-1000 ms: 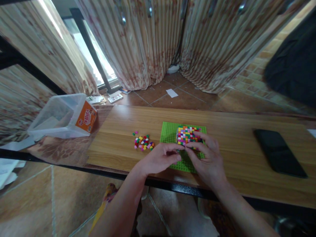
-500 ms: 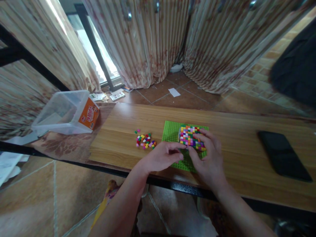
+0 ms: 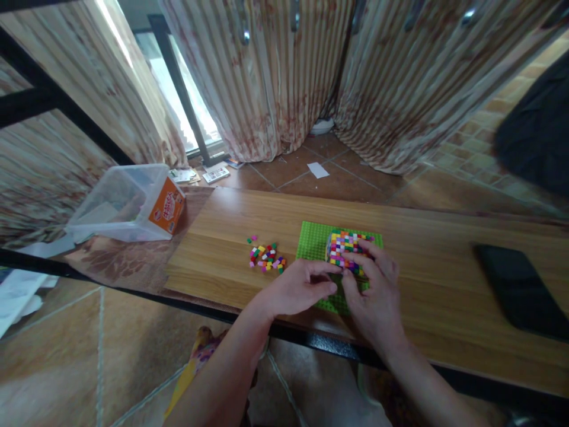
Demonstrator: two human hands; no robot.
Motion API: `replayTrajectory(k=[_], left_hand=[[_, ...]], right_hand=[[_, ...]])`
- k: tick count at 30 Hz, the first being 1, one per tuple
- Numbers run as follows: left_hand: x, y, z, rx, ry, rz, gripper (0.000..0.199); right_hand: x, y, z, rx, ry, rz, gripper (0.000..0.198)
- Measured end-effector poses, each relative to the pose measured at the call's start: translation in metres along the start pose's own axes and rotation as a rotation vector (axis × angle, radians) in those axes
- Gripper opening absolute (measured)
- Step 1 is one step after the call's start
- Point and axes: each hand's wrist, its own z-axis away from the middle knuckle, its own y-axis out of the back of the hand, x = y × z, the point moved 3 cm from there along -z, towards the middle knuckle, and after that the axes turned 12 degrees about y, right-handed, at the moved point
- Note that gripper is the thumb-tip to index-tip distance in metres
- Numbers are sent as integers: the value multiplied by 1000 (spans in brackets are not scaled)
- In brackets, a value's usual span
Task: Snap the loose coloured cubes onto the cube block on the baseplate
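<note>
A block built of small multicoloured toy bricks [image 3: 342, 242] stands on a green studded baseplate [image 3: 313, 237]. My right hand [image 3: 376, 284] lies over the right part of this block, its fingers on top and its thumb at the near side, gripping it. My left hand [image 3: 302, 287] reaches in from the left. Its index finger touches the near lower edge of the block beside my right thumb, while its own thumb is held apart below. Nothing shows between the left finger and thumb. The far right side of the block is hidden by my right hand.
Loose small bricks [image 3: 267, 257] lie scattered on the wooden table [image 3: 222, 219] left of the baseplate. A clear plastic box [image 3: 111, 201] with an orange label stands at the far left. A black tablet-like device [image 3: 518, 290] lies at the right. Curtains [image 3: 275, 89] hang behind the table.
The whole view has shifted slightly, so things appear a little further right and lower. My right fingers have moved a little left over the block; my left hand keeps its pose.
</note>
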Motion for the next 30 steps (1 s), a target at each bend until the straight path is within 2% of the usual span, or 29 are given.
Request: replayTrajectory(k=[7,13,25,30], left_hand=[[-1,0,-1,17,8,-15,38],[-3,1,-3,-1,-4,-29,37],[-1,-1,-1,-28,-41,-37,33],[0,0,0,7,-57,-91,31]], right_hand=[[-1,-2,3,5,83,57,21],[-5,-2,2,-56,144,144,25],[-4,-5,1,-44,192,196,21],[-5,-6,1,-35,203,221,20]])
